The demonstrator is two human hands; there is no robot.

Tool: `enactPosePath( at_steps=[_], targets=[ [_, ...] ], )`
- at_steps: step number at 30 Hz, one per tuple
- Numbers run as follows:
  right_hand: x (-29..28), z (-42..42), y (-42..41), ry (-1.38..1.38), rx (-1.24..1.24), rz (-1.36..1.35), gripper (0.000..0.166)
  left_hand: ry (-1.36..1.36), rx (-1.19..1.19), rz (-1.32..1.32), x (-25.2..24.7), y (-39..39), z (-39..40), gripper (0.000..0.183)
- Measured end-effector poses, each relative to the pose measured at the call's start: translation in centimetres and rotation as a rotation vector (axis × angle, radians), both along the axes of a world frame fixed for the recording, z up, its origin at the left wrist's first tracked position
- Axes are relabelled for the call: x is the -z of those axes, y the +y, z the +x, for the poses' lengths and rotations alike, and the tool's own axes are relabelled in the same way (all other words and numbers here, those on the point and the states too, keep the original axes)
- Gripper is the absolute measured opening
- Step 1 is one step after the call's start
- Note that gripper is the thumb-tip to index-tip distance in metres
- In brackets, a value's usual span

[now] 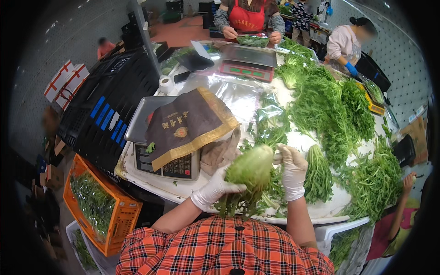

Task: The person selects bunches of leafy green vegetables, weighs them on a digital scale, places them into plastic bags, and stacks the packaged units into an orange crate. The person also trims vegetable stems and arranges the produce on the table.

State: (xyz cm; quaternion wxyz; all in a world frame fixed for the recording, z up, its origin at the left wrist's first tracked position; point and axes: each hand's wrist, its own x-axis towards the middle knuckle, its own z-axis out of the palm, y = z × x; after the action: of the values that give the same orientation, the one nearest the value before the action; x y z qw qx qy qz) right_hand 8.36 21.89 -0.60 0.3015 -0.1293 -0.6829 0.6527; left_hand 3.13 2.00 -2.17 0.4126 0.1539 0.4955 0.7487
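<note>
My left hand [216,189], in a thin white glove, holds a head of curly endive [250,168] with its pale cut base up and its leaves hanging over the table edge. Beside that base is my right hand [292,168], also gloved, with thumb and fingers bent together. Whether anything is pinched in them is too blurred to tell. Right of it, another endive head [317,173] lies base up on the white table [299,139]. Bagged greens [273,118] lie just beyond my hands.
On the left, a brown-and-gold bag [185,125] covers much of a digital scale [165,163]. An orange crate [125,215] of bagged greens stands below. Large endive piles [323,103] fill the right. Across the table, a person in a red apron [246,17] stands behind another scale [249,60].
</note>
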Motion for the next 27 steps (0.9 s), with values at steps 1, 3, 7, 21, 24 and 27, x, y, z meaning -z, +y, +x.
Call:
enactPosePath(
  at_steps=[1, 3, 7, 21, 24, 27],
  targets=[
    [0.2, 0.1, 0.5, -0.027, 0.003, -0.055, 0.019, -0.006, -0.033, 0.002, 0.3, -0.5, -0.6, 0.068],
    [2.1, 0.6, 2.8, -0.203, -0.044, -0.047, 0.023, -0.156, -0.197, 0.214, -0.7, -1.2, -1.2, 0.057],
    [5.4, 1.4, 3.1, -0.248, -0.070, 0.371, 0.053, -0.383, -0.330, 0.391, -1.6, -3.0, -2.7, 0.044],
    [-1.3, 0.6, -6.1, 0.220, -0.085, 0.799, 0.062, -0.445, -0.463, 0.479, -2.0, -3.8, -5.2, 0.039],
    [-1.5, -0.4, -7.9, 0.309, -0.202, 0.977, 0.013, -0.495, -0.465, 0.467, -2.2, -4.2, -5.7, 0.041],
    [-1.9, 0.0, -8.9, 0.203, -0.245, 0.951, 0.020, -0.459, -0.445, 0.438, -2.9, -5.7, -6.4, 0.043]
  ],
)
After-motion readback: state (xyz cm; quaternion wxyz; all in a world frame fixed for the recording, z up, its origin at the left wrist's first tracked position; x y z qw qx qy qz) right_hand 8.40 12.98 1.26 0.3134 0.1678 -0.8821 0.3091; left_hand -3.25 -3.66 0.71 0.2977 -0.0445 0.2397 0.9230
